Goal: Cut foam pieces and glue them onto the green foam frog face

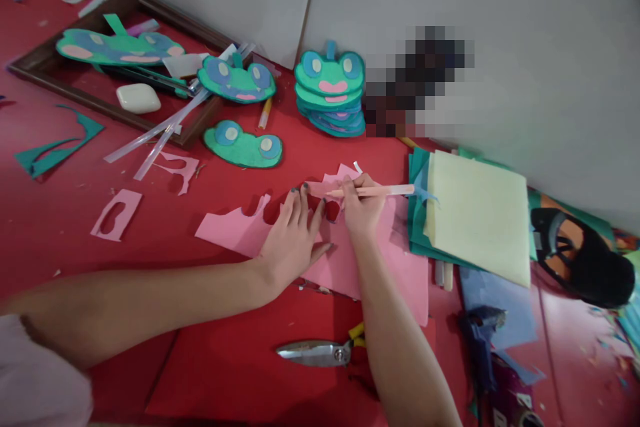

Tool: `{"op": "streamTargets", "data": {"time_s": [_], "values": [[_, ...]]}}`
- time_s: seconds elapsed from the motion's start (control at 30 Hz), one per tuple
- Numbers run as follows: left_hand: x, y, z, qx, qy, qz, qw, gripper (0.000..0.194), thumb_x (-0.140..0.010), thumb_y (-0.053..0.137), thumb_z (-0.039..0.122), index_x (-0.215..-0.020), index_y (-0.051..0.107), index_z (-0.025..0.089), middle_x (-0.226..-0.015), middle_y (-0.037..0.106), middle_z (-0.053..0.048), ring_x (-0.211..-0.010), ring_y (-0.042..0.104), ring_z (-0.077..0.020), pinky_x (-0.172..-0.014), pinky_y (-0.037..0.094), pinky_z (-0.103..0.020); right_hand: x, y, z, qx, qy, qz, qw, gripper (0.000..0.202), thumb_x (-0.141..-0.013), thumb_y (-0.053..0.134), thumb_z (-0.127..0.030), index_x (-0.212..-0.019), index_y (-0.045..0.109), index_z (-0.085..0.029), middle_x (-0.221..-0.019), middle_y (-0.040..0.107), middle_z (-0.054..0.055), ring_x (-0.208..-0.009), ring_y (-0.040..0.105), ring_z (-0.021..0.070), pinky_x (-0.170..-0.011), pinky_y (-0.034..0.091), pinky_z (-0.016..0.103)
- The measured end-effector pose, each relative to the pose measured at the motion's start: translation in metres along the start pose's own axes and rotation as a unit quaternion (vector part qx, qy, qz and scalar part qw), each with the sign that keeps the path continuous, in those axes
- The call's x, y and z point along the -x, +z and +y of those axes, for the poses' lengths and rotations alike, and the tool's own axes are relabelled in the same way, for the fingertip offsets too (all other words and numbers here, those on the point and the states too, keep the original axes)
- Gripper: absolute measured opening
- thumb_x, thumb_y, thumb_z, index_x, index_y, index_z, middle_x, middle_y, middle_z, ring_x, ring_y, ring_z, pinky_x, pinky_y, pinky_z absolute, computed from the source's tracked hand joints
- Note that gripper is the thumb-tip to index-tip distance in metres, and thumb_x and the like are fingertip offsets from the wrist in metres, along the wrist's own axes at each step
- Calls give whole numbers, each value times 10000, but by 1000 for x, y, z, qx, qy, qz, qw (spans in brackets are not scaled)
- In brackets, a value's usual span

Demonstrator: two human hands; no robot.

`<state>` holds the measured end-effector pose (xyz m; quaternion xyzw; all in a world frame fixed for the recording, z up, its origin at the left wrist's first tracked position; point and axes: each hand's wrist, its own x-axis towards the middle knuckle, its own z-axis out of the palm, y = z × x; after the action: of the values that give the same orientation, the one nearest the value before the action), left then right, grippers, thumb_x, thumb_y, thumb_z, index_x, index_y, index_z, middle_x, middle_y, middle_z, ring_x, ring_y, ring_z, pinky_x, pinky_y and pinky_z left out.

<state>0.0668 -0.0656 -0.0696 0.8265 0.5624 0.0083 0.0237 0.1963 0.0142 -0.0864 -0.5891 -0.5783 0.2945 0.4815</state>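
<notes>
Fingers of the right hand (pixel 364 210) pinch a pen (pixel 399 190) over the pink sheet (pixel 397 263). Left hand (pixel 290 240) rests on it, fingers spread. Scissors (pixel 315 353) lie on its near side

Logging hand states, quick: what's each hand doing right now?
Left hand: open, resting on the pink sheet, holding nothing visible.
Right hand: closed, holding a pale pen.

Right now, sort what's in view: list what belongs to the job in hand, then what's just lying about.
Belongs: pink sheet, under the left hand; pen, held in the right hand; likely scissors and the stacked frog faces, which carry pink pieces.

Seemingly just lying about: pink offcut, teal scrap, white rounded object, dark frame, black cap.
</notes>
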Motion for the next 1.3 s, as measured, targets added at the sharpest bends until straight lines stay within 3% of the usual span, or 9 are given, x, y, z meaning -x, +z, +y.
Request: {"op": "streamTargets", "data": {"time_s": [0.3, 0.73, 1.3], "values": [[0, 1, 0, 24, -6, 4, 1000, 755, -886, 433, 563, -1428, 363, 42, -1439, 390, -263, -1347, 382, -367, -1148, 189, -486, 2, 1, -3, 52, -19, -22, 998, 350, -821, 530, -325, -544, 345, -216, -452, 342, -77, -445, 350, 84, -453, 294, 222], [-1, -1, 1, 24, -6, -5, 1000, 737, -896, 414, 558, -1431, 363, 54, -1439, 399, -250, -1353, 372, -369, -1147, 191, -490, 1, -2, 4, 43, -6, 18, 999, 290, -818, 521, -262, -582, 355, -227, -481, 430, -70, -485, 522, 121, -509, 411, 243], [0, 1, 0, 32, -8, -2, 999, 752, -885, 432, 569, -1436, 357, 63, -1452, 381, -243, -1361, 361, -364, -1149, 187, -490, -1, -4, 0, 92, -33, 55, 994, 315, -842, 495, -282, -579, 329, -229, -467, 373, -75, -471, 393, 104, -487, 324, 224]]}}
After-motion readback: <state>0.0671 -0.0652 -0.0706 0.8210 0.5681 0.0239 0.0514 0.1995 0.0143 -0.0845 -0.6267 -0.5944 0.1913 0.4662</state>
